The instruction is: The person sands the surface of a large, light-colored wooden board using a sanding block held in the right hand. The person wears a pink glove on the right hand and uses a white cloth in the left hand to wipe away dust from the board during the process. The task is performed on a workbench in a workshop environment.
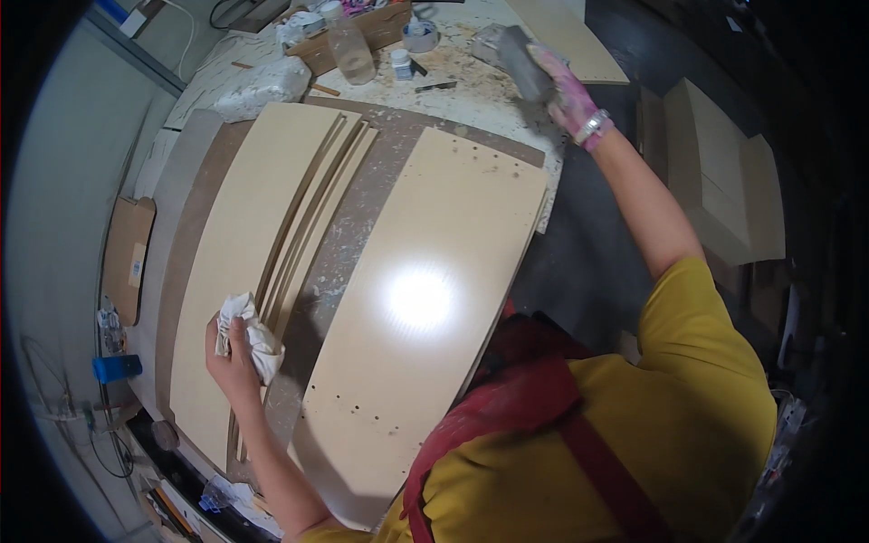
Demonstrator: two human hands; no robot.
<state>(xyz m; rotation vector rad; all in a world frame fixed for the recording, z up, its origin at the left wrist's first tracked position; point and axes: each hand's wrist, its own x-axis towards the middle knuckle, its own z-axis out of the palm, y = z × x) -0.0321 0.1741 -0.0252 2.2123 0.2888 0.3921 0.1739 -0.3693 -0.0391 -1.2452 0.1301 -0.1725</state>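
A crumpled white cloth (261, 351) is gripped in my left hand (233, 369), thumb pressed over it, above the edge of a stack of pale wood panels (258, 195). My right hand (574, 101), in a pink-stained glove with a metal watch at the wrist, reaches to the far right of the table. Its fingers hold a grey flat object (525, 65), slightly blurred; I cannot make out its kind. Between my arms lies a single pale panel (398, 217) with small drilled holes near both ends and a bright glare in its middle.
On the paint-spotted worktable (471, 104) stand a clear plastic bottle (350, 50), a small white bottle (401, 63), a tape roll (419, 36) and a cardboard box (380, 27). A white wrapped bundle (264, 89) lies at far left. Open cardboard boxes (724, 176) stand at right.
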